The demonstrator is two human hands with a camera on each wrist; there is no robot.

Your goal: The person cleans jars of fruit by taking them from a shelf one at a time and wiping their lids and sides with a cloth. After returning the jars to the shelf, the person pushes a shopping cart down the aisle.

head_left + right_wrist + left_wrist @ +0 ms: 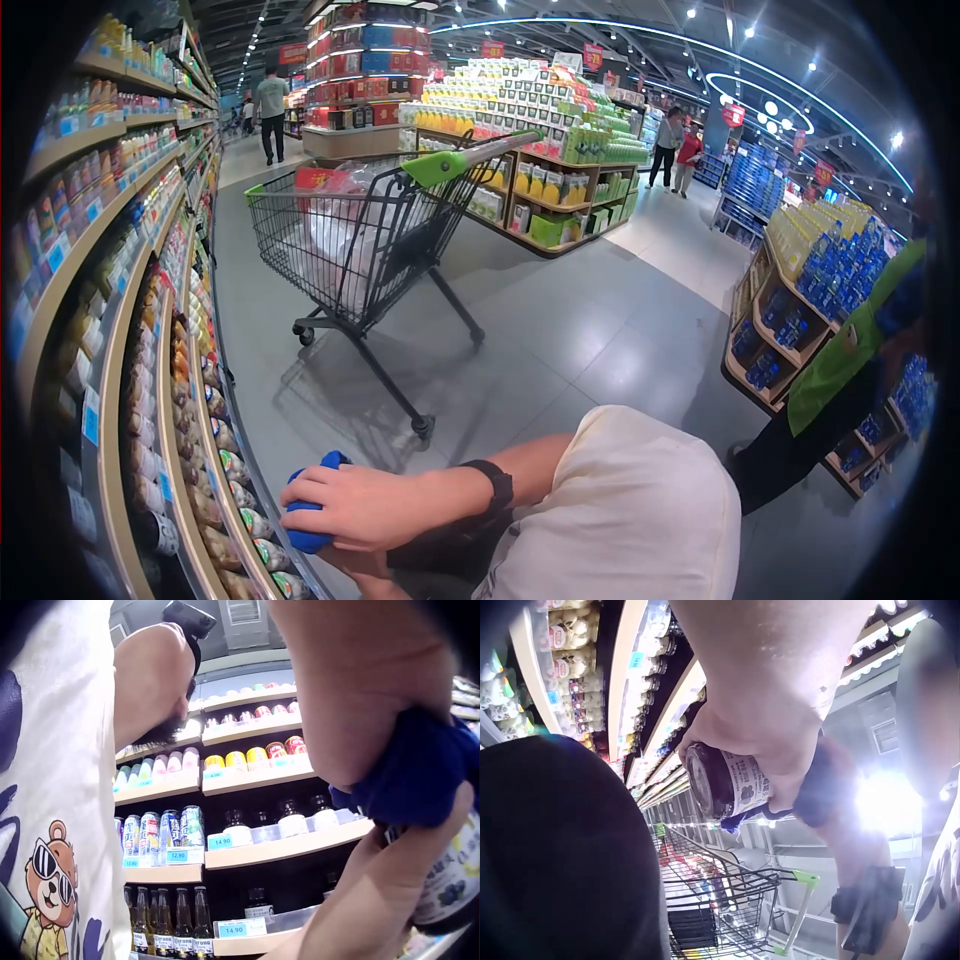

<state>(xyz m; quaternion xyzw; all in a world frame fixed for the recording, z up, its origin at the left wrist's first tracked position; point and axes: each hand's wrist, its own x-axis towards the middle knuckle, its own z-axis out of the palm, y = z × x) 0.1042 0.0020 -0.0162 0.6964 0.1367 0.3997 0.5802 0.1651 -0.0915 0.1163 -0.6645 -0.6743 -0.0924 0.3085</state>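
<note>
Down by the lowest shelves at the left, my right hand (365, 508) grips a bunched blue cloth (310, 540). Just below it is my left hand (372, 578), partly hidden. In the left wrist view, the left hand holds a dark bottle (711, 780) with a white printed label, tilted on its side. The right wrist view shows the blue cloth (427, 769) wrapped over one end of the bottle (450, 889), whose label carries a blueberry picture. The left fingers curl round the bottle beneath the cloth.
Long shelves of drinks (140, 400) curve along my left. A shopping cart (340, 230) with bags inside stands ahead on the grey floor. A person in green (840, 350) is close at my right. Product displays (540, 150) stand farther back. Similar dark bottles (292, 817) sit on a shelf.
</note>
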